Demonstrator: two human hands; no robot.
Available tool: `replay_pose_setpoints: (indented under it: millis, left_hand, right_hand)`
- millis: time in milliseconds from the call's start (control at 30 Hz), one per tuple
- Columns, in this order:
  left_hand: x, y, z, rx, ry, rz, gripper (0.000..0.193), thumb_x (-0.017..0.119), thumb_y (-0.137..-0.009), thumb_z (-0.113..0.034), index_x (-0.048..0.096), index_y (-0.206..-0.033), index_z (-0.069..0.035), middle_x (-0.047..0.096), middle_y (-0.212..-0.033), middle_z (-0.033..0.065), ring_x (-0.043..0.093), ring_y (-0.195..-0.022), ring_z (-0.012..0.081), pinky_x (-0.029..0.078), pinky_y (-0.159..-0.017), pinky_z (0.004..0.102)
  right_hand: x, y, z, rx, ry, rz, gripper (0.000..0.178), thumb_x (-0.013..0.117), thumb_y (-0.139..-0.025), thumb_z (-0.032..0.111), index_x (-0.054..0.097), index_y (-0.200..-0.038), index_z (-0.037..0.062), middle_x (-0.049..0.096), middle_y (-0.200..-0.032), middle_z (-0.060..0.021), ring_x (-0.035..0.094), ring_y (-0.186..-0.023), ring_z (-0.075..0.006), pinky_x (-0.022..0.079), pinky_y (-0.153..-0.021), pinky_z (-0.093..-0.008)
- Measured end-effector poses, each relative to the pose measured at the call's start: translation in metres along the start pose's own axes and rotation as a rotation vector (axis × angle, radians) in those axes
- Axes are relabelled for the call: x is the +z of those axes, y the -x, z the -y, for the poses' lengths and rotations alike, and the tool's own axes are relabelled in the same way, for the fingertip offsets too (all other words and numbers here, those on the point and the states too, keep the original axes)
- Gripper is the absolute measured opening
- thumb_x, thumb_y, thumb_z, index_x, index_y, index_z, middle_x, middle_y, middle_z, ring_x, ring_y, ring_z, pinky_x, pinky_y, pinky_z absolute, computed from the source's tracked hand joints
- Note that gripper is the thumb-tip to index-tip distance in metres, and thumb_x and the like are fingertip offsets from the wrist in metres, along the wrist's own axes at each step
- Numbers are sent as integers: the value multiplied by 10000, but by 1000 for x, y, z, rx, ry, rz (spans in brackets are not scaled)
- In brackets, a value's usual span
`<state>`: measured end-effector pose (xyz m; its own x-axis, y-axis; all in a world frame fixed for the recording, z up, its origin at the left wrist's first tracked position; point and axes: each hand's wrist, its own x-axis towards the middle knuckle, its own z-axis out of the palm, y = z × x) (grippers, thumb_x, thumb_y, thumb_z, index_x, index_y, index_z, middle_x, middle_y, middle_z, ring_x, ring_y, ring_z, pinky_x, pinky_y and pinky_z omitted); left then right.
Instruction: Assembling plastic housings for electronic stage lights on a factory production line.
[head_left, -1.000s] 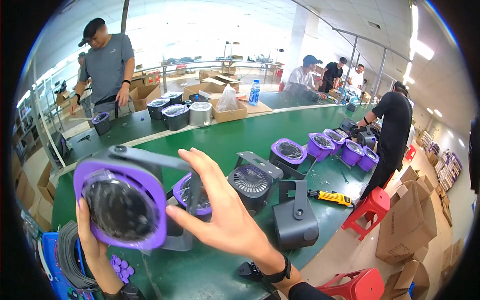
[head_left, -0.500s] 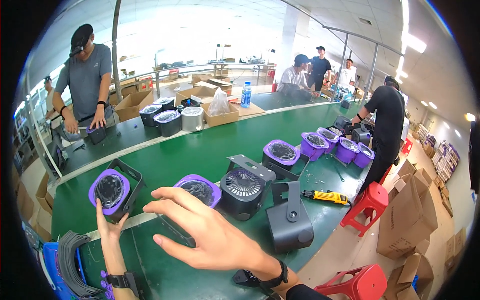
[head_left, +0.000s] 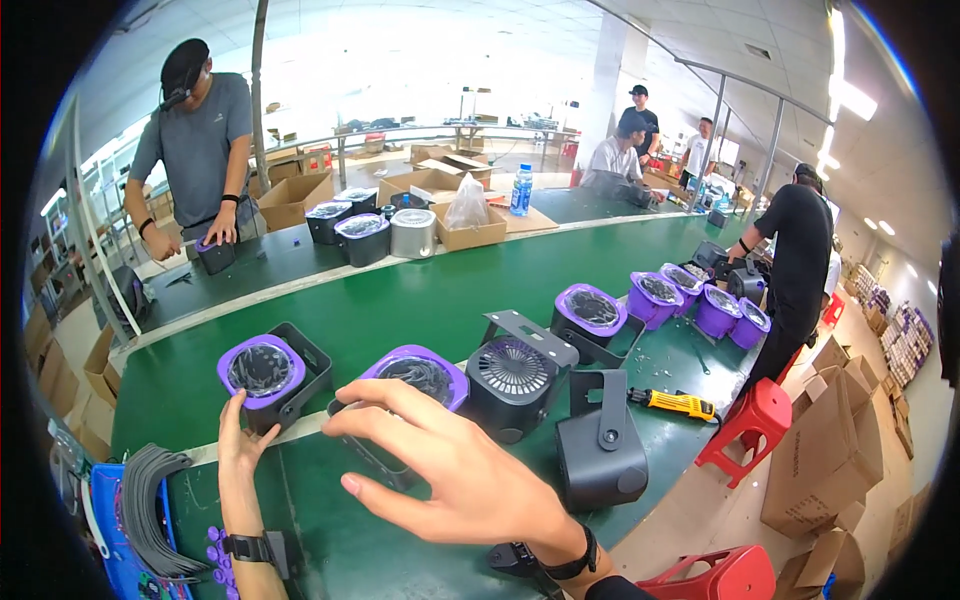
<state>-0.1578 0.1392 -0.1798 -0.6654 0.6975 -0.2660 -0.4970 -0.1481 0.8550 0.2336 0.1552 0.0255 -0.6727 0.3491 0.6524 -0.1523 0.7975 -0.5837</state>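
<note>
My left hand (head_left: 245, 440) is closed on the lower near side of a black housing with a purple rim (head_left: 236, 362), a film-covered dark face and a black U-shaped bracket. That housing is on the green table, its face tilted up. My right hand (head_left: 450, 470) is open, fingers spread and curved, with nothing in it. It hangs in front of a second purple-rimmed housing (head_left: 415, 372) and partly hides it. Just right of that is a black housing with a round vent grille (head_left: 508, 380). Nearer stands another bracketed black housing (head_left: 600, 455).
A yellow electric screwdriver (head_left: 675, 404) lies near the table's right edge. More purple-rimmed housings (head_left: 655, 298) stand farther along. At lower left are a blue bin (head_left: 112, 535), stacked grey strips (head_left: 150, 525) and purple knobs (head_left: 220, 565). A red stool (head_left: 745, 430) and co-workers stand around the tables.
The view has shifted, moving most things rightward. The left housing now sits lower and its face tilts up more, with my left hand still at it. My right hand remains spread.
</note>
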Motion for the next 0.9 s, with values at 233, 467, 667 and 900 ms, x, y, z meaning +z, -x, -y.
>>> replay_pose_setpoints:
  millis: [233, 467, 667, 900]
  left_hand:
    - [12, 27, -20, 64, -455, -2, 1016, 660, -844, -683, 182, -1604, -206, 383, -1495, 294, 685, -995, 469, 621, -757, 494]
    - [0, 42, -56, 146, -731, -38, 942, 492, -878, -684, 173, -1626, -209, 388, -1559, 256, 728, -808, 400, 612, -548, 388]
    - [-38, 39, -74, 75, -790, 25, 839, 462, -910, -653, 231, -1602, -239, 472, -1428, 212, 715, -763, 383, 626, -581, 420]
    - [-65, 16, -66, -17, -598, 111, 834, 477, -918, -667, 309, -1556, -158, 377, -1480, 215, 639, -1036, 545, 626, -724, 548]
  right_hand:
    - [3, -1, 1, -30, 29, 9, 385, 715, -912, 128, 584, -1246, -9, 535, -1299, -229, 609, -1126, -420, 522, -934, -453]
    - [1, 0, 1, -10, 25, 20, 381, 717, -908, 123, 586, -1243, -2, 535, -1298, -229, 608, -1126, -424, 519, -945, -454]
    - [2, 1, 2, -12, 36, 25, 370, 720, -912, 130, 597, -1242, 17, 543, -1320, -233, 607, -1144, -427, 523, -946, -461]
    - [8, -2, 0, -56, 70, 33, 368, 725, -913, 132, 613, -1248, 27, 556, -1325, -233, 608, -1168, -422, 529, -947, -453]
